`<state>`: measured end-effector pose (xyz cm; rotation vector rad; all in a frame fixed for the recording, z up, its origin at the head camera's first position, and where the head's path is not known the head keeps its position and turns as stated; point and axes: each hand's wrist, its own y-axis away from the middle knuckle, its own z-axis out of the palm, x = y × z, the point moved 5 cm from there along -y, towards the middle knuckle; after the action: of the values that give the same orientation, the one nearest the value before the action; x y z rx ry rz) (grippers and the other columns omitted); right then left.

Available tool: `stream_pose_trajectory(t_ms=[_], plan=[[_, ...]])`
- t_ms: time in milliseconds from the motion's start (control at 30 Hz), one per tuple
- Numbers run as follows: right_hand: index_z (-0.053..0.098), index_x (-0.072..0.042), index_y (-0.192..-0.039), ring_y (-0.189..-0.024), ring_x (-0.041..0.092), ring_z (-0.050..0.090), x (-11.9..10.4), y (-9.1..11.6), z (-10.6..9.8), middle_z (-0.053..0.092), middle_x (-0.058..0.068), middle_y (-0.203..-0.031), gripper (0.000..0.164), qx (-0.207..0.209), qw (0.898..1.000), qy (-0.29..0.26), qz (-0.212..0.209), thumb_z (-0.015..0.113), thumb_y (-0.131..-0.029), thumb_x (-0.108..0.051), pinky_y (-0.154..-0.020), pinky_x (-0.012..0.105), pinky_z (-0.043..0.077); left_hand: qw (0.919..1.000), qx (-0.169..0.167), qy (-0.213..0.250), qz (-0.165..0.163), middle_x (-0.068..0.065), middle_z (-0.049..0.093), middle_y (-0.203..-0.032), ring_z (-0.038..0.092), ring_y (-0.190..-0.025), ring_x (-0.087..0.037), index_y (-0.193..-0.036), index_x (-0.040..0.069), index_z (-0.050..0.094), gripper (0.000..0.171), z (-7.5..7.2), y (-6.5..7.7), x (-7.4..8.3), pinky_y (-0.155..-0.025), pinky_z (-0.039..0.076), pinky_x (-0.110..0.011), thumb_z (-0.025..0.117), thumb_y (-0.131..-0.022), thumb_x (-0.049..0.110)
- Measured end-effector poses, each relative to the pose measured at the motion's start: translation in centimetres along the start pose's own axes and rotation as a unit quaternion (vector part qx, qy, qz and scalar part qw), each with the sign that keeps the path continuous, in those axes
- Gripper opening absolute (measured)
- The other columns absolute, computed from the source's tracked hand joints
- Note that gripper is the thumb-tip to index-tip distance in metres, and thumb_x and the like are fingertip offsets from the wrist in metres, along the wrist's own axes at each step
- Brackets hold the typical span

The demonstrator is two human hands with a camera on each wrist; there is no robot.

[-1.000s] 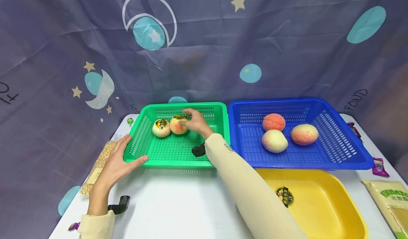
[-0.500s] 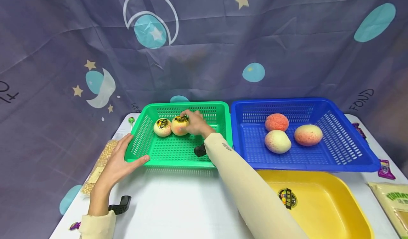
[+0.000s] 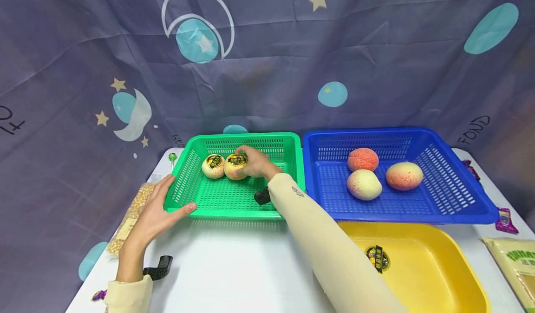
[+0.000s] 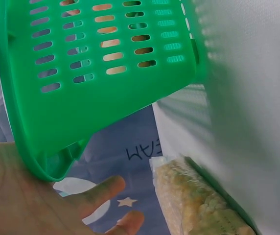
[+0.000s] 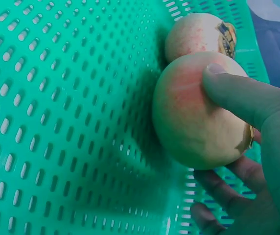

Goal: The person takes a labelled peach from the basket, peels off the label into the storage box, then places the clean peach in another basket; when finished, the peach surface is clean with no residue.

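My right hand grips a cream-and-pink peach inside the green basket. In the right wrist view the thumb presses its blushed side while the other fingers curl round the far side. A black-and-gold sticker faces up on it. Close against it on the left sits a second stickered peach. My left hand rests spread over the basket's near left corner, fingers extended along the outside; the left wrist view has the green rim lying against the palm.
Right of the green basket, a blue basket holds three peach-like fruits. In front of it stands a yellow bin with a sticker inside. A bag of pale kernels lies at left, a printed packet at right. Patterned cloth hangs behind.
My right fingers have closed round the peach, and its sticker has turned more towards the head camera. The left hand stays on the basket corner. The head view has shifted slightly.
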<state>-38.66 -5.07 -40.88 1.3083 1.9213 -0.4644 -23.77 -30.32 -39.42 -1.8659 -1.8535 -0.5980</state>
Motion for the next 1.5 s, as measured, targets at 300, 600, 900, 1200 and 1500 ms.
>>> stream_pose_trajectory(t_ms=[300,600,900,1200,1500], plan=[[0.06,-0.016,-0.137,-0.115,0.025,0.058,-1.1,0.5,-1.3,0.062,0.009,-0.128,0.062,-0.012,0.999,0.013,-0.033,0.086,-0.081,-0.023,-0.099,0.041,0.051,0.9999,0.004,-0.01,-0.005,-0.014,0.014,-0.171,0.017,-0.154,-0.048,-0.165,0.019,0.015,0.109,0.0,0.0,0.0,-0.106,0.013,-0.083,0.074,-0.084,0.061],[0.06,-0.021,-0.136,-0.126,0.024,0.052,-4.2,2.0,-5.0,0.056,0.007,-0.139,0.059,-0.014,0.997,0.016,-0.08,0.085,-0.083,-0.026,-0.1,0.04,0.051,0.9999,0.002,-0.017,-0.002,-0.014,0.015,-0.171,0.017,-0.153,-0.049,-0.165,0.019,0.016,0.108,-0.2,-0.1,0.4,-0.103,0.012,-0.083,0.073,-0.084,0.062],[0.062,-0.02,-0.133,-0.106,0.022,0.058,-6.0,6.4,-7.9,0.062,0.002,-0.127,0.06,-0.015,0.986,0.034,-0.161,0.085,-0.079,-0.028,-0.087,0.033,0.053,1.0,-0.001,-0.004,0.004,-0.015,0.012,-0.171,0.016,-0.154,-0.049,-0.165,0.017,0.015,0.108,-0.1,-0.3,0.4,-0.109,0.015,-0.081,0.074,-0.085,0.058],[0.066,-0.017,-0.13,-0.111,0.014,0.056,-6.8,11.5,-7.6,0.067,-0.004,-0.124,0.059,-0.024,0.973,0.045,-0.224,0.087,-0.076,-0.026,-0.094,0.031,0.05,0.9999,-0.002,0.012,-0.003,-0.014,0.01,-0.172,0.015,-0.153,-0.052,-0.165,0.018,0.014,0.107,-0.2,0.1,0.2,-0.107,0.019,-0.081,0.074,-0.086,0.058],[0.065,-0.018,-0.131,-0.103,0.012,0.055,-6.6,16.1,-6.3,0.067,-0.006,-0.119,0.063,-0.032,0.967,0.039,-0.25,0.09,-0.075,-0.031,-0.086,0.029,0.051,0.9999,-0.002,0.012,0.0,-0.014,0.01,-0.172,0.014,-0.153,-0.052,-0.165,0.019,0.013,0.108,-0.2,0.1,0.3,-0.109,0.021,-0.079,0.075,-0.085,0.058]])
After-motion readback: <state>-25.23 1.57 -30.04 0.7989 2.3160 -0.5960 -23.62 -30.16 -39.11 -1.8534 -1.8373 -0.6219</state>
